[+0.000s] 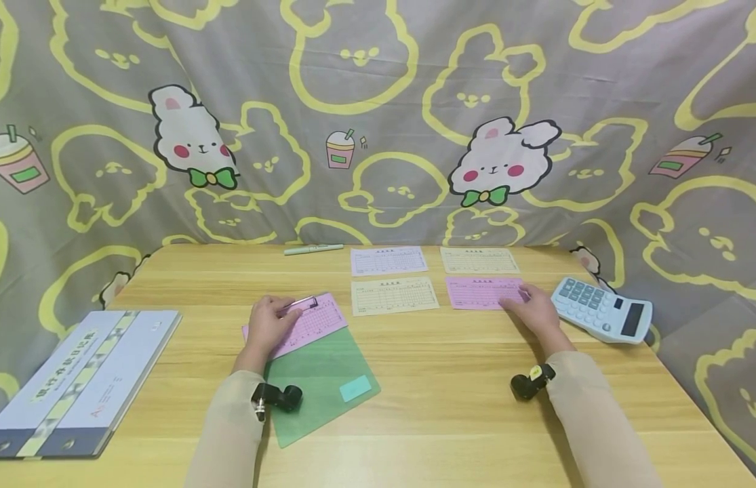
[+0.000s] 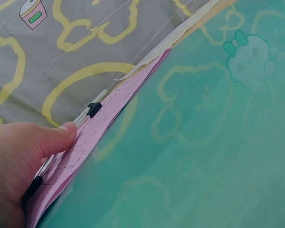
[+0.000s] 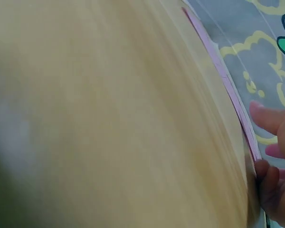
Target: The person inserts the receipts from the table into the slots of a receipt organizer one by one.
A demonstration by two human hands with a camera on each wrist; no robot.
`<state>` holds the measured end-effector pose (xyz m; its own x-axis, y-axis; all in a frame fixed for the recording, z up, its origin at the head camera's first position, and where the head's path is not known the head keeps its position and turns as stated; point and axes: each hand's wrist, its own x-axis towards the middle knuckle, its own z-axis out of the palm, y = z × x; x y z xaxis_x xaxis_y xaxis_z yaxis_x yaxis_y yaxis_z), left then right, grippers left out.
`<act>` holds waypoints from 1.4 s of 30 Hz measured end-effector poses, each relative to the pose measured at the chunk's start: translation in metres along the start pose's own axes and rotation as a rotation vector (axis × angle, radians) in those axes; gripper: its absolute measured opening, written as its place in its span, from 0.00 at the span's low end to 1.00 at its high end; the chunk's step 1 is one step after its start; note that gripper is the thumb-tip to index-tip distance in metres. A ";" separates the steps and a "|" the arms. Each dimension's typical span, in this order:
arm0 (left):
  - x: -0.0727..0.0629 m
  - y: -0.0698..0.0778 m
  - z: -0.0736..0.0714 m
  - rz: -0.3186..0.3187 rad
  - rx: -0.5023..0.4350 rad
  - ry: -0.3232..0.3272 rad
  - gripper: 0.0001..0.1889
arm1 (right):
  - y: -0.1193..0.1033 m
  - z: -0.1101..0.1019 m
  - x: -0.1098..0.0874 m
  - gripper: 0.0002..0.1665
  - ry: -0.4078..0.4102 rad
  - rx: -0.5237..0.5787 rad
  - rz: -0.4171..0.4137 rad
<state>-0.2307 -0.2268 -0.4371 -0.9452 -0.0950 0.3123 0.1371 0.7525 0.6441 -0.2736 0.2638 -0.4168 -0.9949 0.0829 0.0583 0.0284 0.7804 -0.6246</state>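
A green clipboard (image 1: 319,366) lies tilted on the table with a pink printed slip (image 1: 319,320) at its top. My left hand (image 1: 270,324) holds the clipboard's top edge, its thumb pressing on the wire clip (image 2: 88,116). The fingers behind the board are hidden. My right hand (image 1: 536,312) touches the right side of another pink slip (image 1: 475,291) on the table, its thumb held out apart from the fingers. Beside that slip lie a cream slip (image 1: 392,297), a second cream slip (image 1: 480,259) and a lilac slip (image 1: 388,261).
A pale blue calculator (image 1: 603,308) sits just right of my right hand. At the far left lies a thick binder (image 1: 78,379). A light green pen (image 1: 313,249) is at the table's back edge, before a patterned curtain (image 1: 402,169). Each wrist wears a small camera.
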 end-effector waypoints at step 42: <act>0.000 0.001 -0.001 -0.018 0.003 -0.007 0.18 | -0.012 0.011 0.005 0.31 0.091 -0.021 -0.028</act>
<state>-0.2304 -0.2263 -0.4357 -0.9497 -0.1038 0.2954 0.1192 0.7526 0.6476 -0.2795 0.2483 -0.4175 -0.9824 0.1159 0.1468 0.0035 0.7962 -0.6050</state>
